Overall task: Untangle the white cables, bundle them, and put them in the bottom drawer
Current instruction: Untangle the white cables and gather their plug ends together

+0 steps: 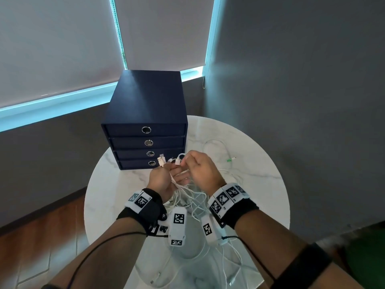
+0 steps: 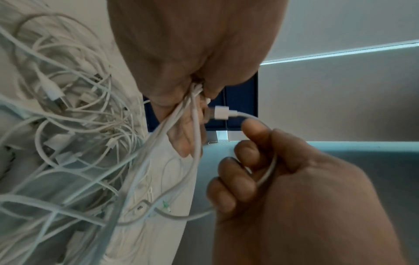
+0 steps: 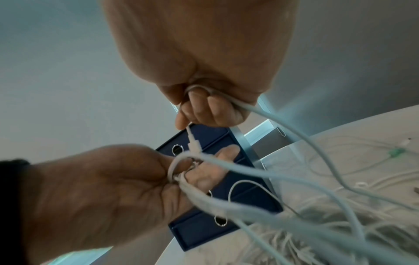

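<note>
Above the round table both hands work a bunch of white cables (image 1: 187,197). My left hand (image 1: 161,177) grips several cable ends together, and their USB plugs (image 1: 161,160) stick up above its fingers. In the left wrist view the strands (image 2: 181,116) run out from between its thumb and fingers (image 2: 181,139). My right hand (image 1: 198,166) holds one cable looped through its curled fingers (image 3: 204,105), its white plug (image 2: 221,112) close to the left hand. The navy drawer unit (image 1: 145,105) stands just behind, with its bottom drawer (image 1: 135,163) closed.
A loose tangle of white cables (image 2: 68,125) lies on the marble table (image 1: 260,174) under and in front of my wrists. A thin cable with a green tip (image 1: 229,159) lies to the right. A grey wall and window blinds stand behind the drawer unit.
</note>
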Motion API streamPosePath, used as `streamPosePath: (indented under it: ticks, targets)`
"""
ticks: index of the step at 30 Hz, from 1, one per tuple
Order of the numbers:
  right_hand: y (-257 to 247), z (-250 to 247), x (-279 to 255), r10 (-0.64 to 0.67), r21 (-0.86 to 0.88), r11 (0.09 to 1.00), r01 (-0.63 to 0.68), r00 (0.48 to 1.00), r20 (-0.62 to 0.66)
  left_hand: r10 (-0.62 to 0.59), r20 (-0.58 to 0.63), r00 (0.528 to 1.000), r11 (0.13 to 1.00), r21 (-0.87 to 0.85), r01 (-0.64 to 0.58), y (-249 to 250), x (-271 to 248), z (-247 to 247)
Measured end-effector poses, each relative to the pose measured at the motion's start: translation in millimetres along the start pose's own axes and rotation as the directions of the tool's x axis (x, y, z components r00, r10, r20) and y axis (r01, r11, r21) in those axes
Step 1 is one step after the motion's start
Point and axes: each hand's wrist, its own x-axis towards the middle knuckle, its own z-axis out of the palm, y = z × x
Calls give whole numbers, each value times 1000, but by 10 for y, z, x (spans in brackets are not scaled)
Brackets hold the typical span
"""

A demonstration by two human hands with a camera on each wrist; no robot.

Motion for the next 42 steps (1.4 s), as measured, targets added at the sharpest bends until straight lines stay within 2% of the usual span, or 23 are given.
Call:
streamPosePath:
  ticks: [5, 12, 19, 22, 24, 27, 31, 33, 36, 39, 42]
  targets:
    - [122, 103, -69, -65, -77, 995, 63, 998, -25, -40, -9, 999, 997, -63, 39, -21, 24, -16]
    - [195, 92, -59, -50, -296, 950, 105, 981, 185, 15, 37, 999, 996, -90, -12, 18, 22, 51]
    - [321, 72, -212, -29, -267, 961, 79, 982, 186, 85, -40, 996, 986, -142, -90, 49, 37, 129]
    - [409, 116, -263, 30, -197, 980, 17, 972, 233, 113, -70, 991, 980, -154, -123, 46, 90, 162]
    - [432, 104, -297, 102, -42, 995, -94, 956, 276, 130, -62, 990, 975, -174, -139, 38, 122, 182]
    - [463, 23, -343, 205, 115, 958, -263, 907, 367, 157, -28, 987, 966, -203, -159, 57, 145, 154]
    - [601, -187, -350, 259, 77, 942, -326, 855, 450, 170, 2, 985, 967, -192, -166, 107, 159, 36]
    - [706, -361, -312, 303, 28, 937, -349, 848, 435, 169, 3, 986, 958, -235, -164, 145, 177, -4]
    - [976, -703, -371, 411, -250, 907, -339, 844, 345, 187, -18, 982, 935, -304, -184, 275, 235, -80]
    - [1279, -1124, -482, 474, -363, 842, -400, 869, 143, 204, 6, 979, 923, -334, -190, 470, 286, -217]
    - [1551, -1608, -542, 463, -493, 752, -438, 883, -79, 181, 28, 983, 927, -339, -161, 599, 302, -347]
